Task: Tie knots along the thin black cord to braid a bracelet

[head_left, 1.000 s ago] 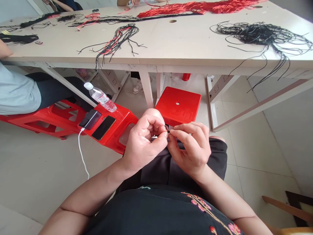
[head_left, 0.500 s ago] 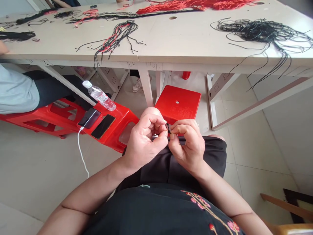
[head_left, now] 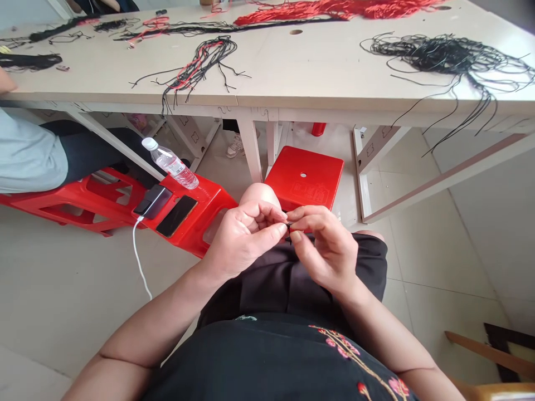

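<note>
Above my lap, both hands meet at a short black cord (head_left: 288,227), most of it hidden by the fingers. My left hand (head_left: 251,236) pinches it between thumb and fingertips. From the other side my right hand (head_left: 325,245) holds the cord too, its index finger on top and its thumb just below. A small dark bit of the cord shows between the fingertips. Whether it is knotted there I cannot tell.
On the table (head_left: 309,72) ahead lie a black cord pile (head_left: 443,55), a black-and-red cord bundle (head_left: 203,61) and red cords (head_left: 343,8). A red stool (head_left: 209,197) at left carries a bottle (head_left: 173,164) and a phone (head_left: 176,216). Another person sits far left.
My right hand has shifted slightly right and down, its thumb now a little apart from its index finger. The left fingers have straightened somewhat. The cord between them has changed position slightly.
</note>
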A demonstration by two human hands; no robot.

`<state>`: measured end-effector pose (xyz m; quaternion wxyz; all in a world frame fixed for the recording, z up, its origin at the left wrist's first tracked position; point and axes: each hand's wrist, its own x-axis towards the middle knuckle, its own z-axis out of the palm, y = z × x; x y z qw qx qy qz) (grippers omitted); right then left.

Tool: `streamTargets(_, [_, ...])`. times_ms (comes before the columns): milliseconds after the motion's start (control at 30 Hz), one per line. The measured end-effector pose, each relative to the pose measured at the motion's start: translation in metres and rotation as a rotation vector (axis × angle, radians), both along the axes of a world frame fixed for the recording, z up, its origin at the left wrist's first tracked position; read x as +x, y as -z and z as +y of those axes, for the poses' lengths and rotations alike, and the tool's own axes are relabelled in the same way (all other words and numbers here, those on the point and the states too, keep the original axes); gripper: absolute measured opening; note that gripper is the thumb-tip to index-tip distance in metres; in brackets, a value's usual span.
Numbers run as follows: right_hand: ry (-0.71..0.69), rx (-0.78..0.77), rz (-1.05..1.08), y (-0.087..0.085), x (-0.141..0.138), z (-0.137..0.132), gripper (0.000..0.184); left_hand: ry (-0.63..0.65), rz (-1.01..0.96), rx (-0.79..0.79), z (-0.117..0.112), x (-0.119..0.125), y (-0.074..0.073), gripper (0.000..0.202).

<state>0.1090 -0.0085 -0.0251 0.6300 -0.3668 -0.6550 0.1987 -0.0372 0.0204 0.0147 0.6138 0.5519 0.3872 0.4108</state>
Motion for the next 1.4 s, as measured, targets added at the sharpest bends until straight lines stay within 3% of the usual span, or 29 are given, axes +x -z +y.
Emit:
streamTargets(100, [-0.103,-0.171,0.165,0.001,0.002,-0.002,0.017,-0.002,0.024,0.043,-0.002,0.002,-0.002,0.009])
streamTargets(200, [-0.085,-0.236,0.198,0.003,0.002,-0.003,0.015,-0.003,0.078,0.126,-0.004,0.003,-0.002,0.012])
streamTargets(333, [-0.056,-0.194,0.201,0.004,0.001,-0.003,0.018,-0.009,0.149,0.276,-0.005,0.006,0.001,0.016])
streamTargets(467, [-0.005,-0.113,0.192,0.003,0.000,-0.001,0.021,-0.009,0.196,0.326,-0.007,0.009,0.003,0.020])
streamTargets(633, [0.027,-0.082,0.156,0.002,0.002,0.003,0.018,-0.002,0.158,0.270,-0.006,0.011,0.006,0.019])
streamTargets(800, [0.174,-0.036,0.045,0.004,0.001,0.002,0.025,-0.049,0.019,0.123,0.000,0.008,0.011,0.020])
streamTargets(933, [0.171,-0.016,-0.129,0.005,-0.002,-0.003,0.029,-0.074,-0.069,0.006,0.002,0.007,0.012,0.020])
streamTargets(1000, [0.200,-0.024,-0.207,0.005,-0.003,-0.003,0.023,-0.078,-0.077,-0.030,0.003,0.007,0.013,0.016])
streamTargets(1100, [0.234,-0.004,-0.266,0.004,-0.003,-0.003,0.013,-0.074,-0.054,-0.044,0.003,0.006,0.013,0.008])
streamTargets(1400, [0.252,0.143,-0.408,0.006,0.002,0.000,0.013,-0.055,0.092,0.043,0.005,0.004,0.008,0.009])
